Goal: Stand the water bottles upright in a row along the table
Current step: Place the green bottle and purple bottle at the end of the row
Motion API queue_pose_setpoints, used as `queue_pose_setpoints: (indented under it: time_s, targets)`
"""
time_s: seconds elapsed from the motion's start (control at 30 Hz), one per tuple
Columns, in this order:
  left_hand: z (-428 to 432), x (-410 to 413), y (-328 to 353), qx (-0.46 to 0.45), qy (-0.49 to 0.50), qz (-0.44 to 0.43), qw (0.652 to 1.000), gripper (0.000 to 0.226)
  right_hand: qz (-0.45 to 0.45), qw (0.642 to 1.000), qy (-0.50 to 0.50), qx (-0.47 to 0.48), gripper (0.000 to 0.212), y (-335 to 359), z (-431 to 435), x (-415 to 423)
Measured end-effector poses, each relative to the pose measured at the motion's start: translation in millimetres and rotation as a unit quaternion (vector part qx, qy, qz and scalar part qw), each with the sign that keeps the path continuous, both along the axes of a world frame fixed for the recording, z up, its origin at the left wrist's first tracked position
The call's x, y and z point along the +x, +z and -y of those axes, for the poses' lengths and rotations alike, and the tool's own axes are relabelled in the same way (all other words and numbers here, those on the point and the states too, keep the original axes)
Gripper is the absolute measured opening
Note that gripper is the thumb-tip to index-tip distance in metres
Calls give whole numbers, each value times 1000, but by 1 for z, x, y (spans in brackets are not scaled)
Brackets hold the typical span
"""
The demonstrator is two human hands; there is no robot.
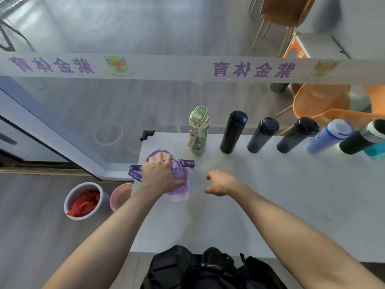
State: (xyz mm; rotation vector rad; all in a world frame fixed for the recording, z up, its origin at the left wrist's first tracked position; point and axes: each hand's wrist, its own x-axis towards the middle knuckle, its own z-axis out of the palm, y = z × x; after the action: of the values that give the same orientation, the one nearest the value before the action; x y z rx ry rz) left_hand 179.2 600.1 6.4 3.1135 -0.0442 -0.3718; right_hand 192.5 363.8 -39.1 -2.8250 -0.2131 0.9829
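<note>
On the white table (260,195), a row of upright bottles runs along the far edge: a green bottle (198,130), three black bottles (233,132) (263,134) (297,135), a blue bottle (329,136) and a black bottle with a silver band (363,137). A teal bottle (376,152) shows partly behind that last one. My left hand (159,174) grips the top of a clear purple bottle (179,180) with a purple strap, near the table's left edge. My right hand (220,182) hovers beside it, fingers loosely apart, holding nothing.
A white bucket (83,200) with red contents and a pink bucket (120,197) stand on the floor left of the table. A black bag (208,268) lies at the near edge. A glass wall with a printed band (187,66) stands behind; orange chairs (320,101) show beyond it.
</note>
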Motion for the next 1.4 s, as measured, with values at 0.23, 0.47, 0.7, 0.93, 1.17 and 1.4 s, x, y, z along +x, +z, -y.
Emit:
queue_pose_setpoints:
  time_s: [0.23,0.47,0.7,0.93,1.17,1.4]
  targets:
    - [1,6,2,-49,13,-3,999,110,-26,999,-2,25,70,-13,-4,-7]
    - [-34,56,-1,-71,-40,-4,997,100,-33,998,-34,35,70,-20,-9,7]
    - [-58,130,-7,-74,-100,-12,992,102,-42,996,-57,56,61,-27,-15,19]
    - [-48,137,-15,-14,-100,34,994,110,-26,996,-60,61,60,-25,-27,27]
    - [-49,146,-31,-46,-104,64,991,103,-35,994,-78,68,58,-28,-35,27]
    - [-58,161,-21,-72,-136,34,988,100,-28,995,-75,55,59,-30,-35,26]
